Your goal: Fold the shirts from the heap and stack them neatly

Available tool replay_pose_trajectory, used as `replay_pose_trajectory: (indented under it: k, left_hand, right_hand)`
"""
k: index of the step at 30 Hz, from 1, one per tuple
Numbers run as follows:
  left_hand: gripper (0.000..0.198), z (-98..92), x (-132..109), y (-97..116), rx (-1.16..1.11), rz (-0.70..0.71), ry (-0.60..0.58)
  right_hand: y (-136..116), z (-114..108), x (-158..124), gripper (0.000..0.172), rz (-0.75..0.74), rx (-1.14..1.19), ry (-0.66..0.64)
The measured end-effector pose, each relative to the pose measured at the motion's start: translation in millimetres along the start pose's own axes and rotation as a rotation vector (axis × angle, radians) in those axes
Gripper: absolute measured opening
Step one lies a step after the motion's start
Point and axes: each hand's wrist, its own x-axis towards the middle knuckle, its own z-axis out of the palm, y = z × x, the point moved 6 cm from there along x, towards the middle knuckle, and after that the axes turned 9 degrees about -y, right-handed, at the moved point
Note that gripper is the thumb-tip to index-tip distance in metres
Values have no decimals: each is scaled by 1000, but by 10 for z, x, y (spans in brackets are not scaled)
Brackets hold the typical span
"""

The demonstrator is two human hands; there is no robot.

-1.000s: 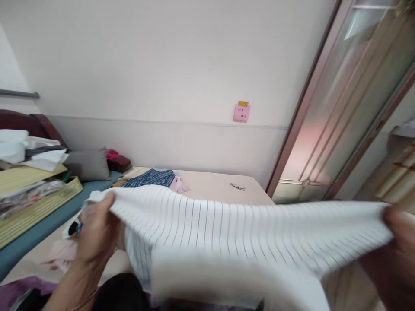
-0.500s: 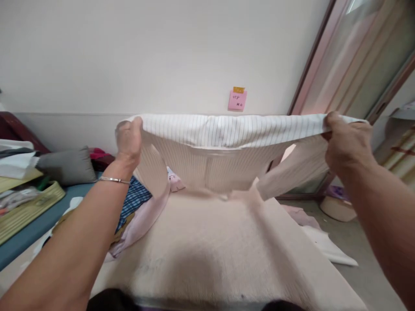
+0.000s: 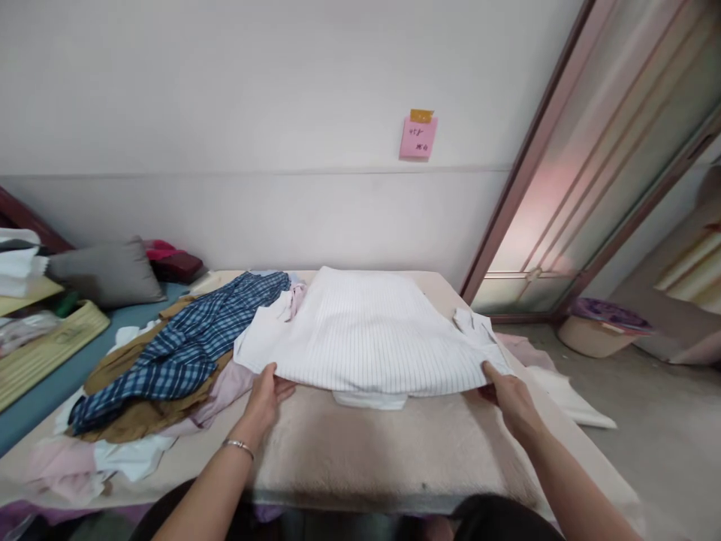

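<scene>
A white shirt with thin dark stripes (image 3: pixel 366 334) lies spread flat on a beige padded table (image 3: pixel 388 451). My left hand (image 3: pixel 266 392) holds the shirt's near left corner, fingers curled under the hem. My right hand (image 3: pixel 507 394) pinches the near right corner the same way. A silver bangle sits on my left wrist. Both sleeves stick out to the sides of the shirt.
A heap of clothes, with a blue plaid shirt (image 3: pixel 185 342) on top of brown and pink garments, lies left of the striped shirt. A grey pillow (image 3: pixel 107 272) and stacked boxes are further left. A glass sliding door (image 3: pixel 608 165) and a basin (image 3: pixel 597 330) stand right.
The striped shirt was held up stretched in the air between both hands; now it has been lowered and laid flat on the table, with my hands still at its near corners.
</scene>
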Motion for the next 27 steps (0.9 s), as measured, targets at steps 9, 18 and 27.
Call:
replay_pose_trajectory:
  k: [9,18,27]
  left_hand:
    - [33,446,-234,-579,-156,-109,-282]
    - [29,912,-333,-879,204,-59,-259]
    - [36,682,-623,-1006,331,-198,-162]
  right_hand:
    - [418,331,-277,23,244,149,-167]
    - [417,545,-233,24,246,67,-187]
    - [538,455,-413,30,363,-172,-167]
